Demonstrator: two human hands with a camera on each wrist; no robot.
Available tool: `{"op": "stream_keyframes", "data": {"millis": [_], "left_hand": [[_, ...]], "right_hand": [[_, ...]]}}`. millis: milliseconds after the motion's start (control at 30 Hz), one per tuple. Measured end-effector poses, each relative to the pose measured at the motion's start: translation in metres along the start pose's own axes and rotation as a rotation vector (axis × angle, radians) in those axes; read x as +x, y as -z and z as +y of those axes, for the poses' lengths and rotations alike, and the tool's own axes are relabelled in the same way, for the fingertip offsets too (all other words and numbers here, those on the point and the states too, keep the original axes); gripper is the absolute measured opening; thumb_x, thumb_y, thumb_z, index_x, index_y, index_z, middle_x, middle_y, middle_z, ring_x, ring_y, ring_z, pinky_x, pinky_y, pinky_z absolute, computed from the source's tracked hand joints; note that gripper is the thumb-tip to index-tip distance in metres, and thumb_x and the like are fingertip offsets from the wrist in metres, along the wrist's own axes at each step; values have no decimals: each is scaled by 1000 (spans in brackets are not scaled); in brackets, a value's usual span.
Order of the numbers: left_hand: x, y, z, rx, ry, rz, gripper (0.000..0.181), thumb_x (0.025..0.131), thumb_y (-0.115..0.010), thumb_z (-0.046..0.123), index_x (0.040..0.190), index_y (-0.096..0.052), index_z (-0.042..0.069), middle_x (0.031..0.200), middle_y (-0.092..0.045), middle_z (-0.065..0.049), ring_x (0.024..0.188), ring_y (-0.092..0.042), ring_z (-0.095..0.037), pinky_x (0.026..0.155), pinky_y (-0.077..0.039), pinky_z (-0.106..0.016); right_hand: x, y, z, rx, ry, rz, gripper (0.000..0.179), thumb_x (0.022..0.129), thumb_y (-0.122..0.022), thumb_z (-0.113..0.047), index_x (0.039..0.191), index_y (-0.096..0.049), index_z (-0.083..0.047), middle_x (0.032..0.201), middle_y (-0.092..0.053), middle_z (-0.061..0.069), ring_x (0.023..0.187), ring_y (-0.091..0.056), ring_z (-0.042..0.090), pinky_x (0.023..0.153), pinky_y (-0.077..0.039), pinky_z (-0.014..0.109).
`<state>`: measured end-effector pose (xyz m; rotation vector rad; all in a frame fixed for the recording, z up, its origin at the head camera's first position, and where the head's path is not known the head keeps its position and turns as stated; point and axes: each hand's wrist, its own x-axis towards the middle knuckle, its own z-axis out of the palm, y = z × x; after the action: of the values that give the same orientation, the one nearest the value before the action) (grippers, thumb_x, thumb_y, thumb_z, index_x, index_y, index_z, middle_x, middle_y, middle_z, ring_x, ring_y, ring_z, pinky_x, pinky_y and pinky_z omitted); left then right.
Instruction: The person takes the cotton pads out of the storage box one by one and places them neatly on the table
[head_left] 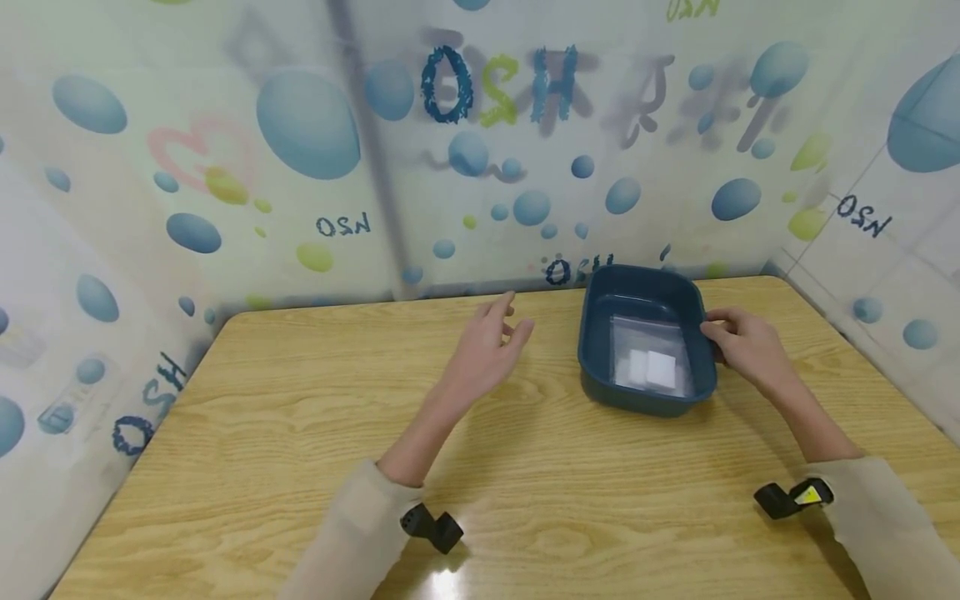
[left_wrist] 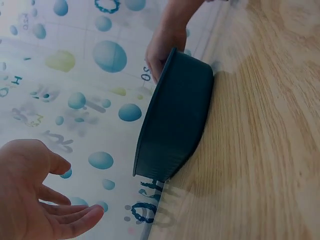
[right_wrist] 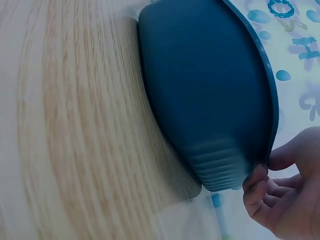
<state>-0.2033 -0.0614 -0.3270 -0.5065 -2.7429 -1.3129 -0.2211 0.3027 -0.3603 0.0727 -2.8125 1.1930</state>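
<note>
A dark blue plastic basin (head_left: 647,403) sits at the back right of the wooden table. Inside it lies a clear zip bag (head_left: 628,333) with white squarish pieces (head_left: 661,369) in its lower part. My right hand (head_left: 744,343) pinches the basin's right rim, thumb on the inner side and fingers curled under the edge, as the right wrist view also shows. To the left of the basin, my left hand (head_left: 483,346) hovers above the table, fingers loosely bent and holding nothing. In the left wrist view a gap separates that hand (left_wrist: 40,195) from the basin (left_wrist: 177,115).
The wooden table (head_left: 300,433) meets a curtain (head_left: 465,192) printed with blue bubbles and letters along its back edge. Similar printed sheeting hangs at the left and right sides. Small black cameras (head_left: 432,527) are strapped at both sleeves.
</note>
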Motion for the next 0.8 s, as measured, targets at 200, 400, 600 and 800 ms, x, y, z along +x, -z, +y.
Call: {"op": "stream_keyframes", "data": {"millis": [200, 400, 600, 800], "left_hand": [[6, -5, 6, -82, 12, -17, 52, 106, -52, 27, 151, -42, 1, 133, -59, -18, 107, -65, -27, 86, -56, -41], [11, -11, 12, -132, 17, -36, 47, 105, -54, 24, 147, -48, 3, 125, -64, -14, 107, -65, -26, 85, -56, -39], [17, -19, 20, -163, 24, -42, 43, 104, -54, 20, 143, -52, 2, 123, -65, -14, 107, -65, -27, 87, -55, -37], [23, -26, 29, -177, 37, -60, 42, 103, -57, 19, 141, -54, 2, 122, -66, -13, 107, -66, -27, 86, -55, -35]], "right_hand": [[0, -1, -4, 90, -14, -45, 51, 107, -47, -26, 137, -44, 16, 83, -65, 7, 64, -56, 12, 58, -51, 28], [-1, -3, -11, 137, -38, -80, 53, 107, -48, -26, 139, -41, 16, 80, -64, 4, 64, -56, 11, 58, -51, 29], [0, -6, -12, 175, -27, -112, 53, 107, -48, -22, 140, -38, 19, 77, -64, 2, 63, -58, 9, 59, -53, 28], [1, -7, -10, 206, -28, -129, 54, 107, -48, -20, 141, -35, 20, 80, -65, 2, 64, -59, 8, 60, -54, 28]]}}
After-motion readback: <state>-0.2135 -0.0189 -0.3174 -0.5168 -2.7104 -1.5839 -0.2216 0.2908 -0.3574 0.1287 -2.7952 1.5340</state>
